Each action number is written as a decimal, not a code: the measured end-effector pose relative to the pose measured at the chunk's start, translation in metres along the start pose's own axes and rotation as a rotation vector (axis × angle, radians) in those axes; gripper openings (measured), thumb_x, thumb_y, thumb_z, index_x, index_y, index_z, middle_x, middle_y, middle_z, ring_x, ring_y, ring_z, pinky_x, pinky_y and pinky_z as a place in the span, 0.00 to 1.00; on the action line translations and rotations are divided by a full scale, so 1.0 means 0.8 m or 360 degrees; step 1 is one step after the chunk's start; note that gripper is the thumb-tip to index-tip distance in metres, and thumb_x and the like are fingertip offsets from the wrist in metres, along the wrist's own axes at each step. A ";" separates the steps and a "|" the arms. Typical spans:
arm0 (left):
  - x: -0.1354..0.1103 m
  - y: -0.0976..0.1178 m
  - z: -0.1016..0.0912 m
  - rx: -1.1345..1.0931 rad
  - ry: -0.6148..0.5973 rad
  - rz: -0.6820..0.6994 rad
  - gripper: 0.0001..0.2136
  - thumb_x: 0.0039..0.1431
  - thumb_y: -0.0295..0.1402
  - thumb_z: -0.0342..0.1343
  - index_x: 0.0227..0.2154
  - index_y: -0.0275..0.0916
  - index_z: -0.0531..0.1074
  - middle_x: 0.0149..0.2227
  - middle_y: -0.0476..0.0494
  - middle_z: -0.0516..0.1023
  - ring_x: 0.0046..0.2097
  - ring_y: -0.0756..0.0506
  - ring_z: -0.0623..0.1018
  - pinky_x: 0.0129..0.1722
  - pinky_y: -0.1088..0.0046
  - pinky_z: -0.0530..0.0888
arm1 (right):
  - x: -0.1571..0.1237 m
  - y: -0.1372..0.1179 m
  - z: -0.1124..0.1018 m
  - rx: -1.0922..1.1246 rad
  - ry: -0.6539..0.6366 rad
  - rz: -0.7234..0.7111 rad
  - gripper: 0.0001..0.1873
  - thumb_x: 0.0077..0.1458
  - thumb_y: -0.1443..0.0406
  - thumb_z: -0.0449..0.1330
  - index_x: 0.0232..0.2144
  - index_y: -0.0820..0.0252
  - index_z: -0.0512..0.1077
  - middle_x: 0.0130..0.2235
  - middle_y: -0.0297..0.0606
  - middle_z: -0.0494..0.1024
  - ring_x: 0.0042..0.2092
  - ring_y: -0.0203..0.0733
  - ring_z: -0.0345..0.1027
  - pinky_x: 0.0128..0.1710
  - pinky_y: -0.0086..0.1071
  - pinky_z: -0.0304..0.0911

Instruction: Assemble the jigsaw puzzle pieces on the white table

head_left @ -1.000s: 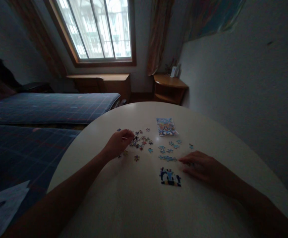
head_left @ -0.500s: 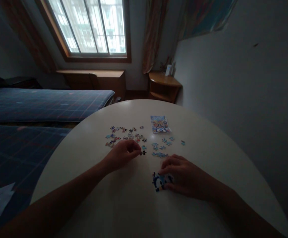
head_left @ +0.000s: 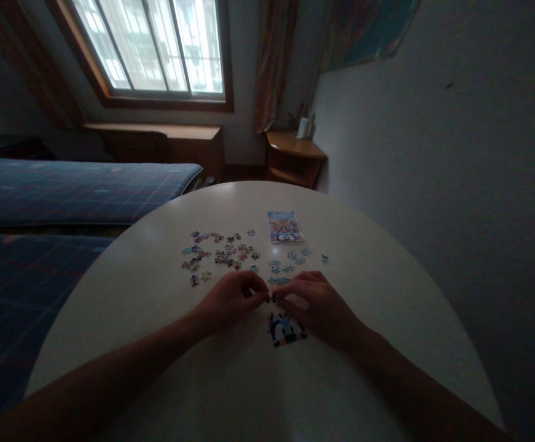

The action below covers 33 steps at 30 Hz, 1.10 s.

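A small dark jigsaw piece (head_left: 271,298) is between the fingertips of both hands. My left hand (head_left: 231,299) pinches it from the left with thumb and forefinger. From the right, my right hand (head_left: 325,306) closes its thumb and forefinger on it too. Just below them lies a joined block of jigsaw pieces (head_left: 286,331), blue, white and black, partly covered by the right fingers. A joined light-blue strip of pieces (head_left: 278,280) rests just beyond the hands.
Many loose jigsaw pieces (head_left: 230,253) are spread beyond my left hand, with several pale-blue pieces (head_left: 295,258) farther right. A printed picture packet (head_left: 284,227) lies behind them. The round white table (head_left: 193,380) stands between a bed (head_left: 78,190) and a wall.
My left hand has carried the dark piece rightward and nearer. My right hand has left the joined block and come up to the piece. The view has turned slightly right.
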State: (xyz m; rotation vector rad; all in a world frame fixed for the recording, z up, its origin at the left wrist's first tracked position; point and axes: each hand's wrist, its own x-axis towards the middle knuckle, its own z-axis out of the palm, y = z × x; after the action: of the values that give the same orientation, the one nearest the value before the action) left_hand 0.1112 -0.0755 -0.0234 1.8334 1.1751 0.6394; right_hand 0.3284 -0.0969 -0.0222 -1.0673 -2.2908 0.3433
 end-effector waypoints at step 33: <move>-0.019 -0.013 0.015 0.0898 0.0043 0.0506 0.27 0.51 0.44 0.67 0.52 0.44 0.68 0.56 0.43 0.71 0.56 0.36 0.69 0.59 0.52 0.65 | -0.010 0.029 -0.010 0.0056 -0.0326 0.0041 0.06 0.56 0.65 0.65 0.38 0.53 0.76 0.37 0.34 0.79 0.45 0.42 0.70 0.51 0.41 0.53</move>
State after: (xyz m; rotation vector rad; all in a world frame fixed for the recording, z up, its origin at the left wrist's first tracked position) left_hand 0.1089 -0.0920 -0.0382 2.5298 1.1680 0.5387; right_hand 0.3520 -0.0880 -0.0294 -1.0887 -2.4421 0.5230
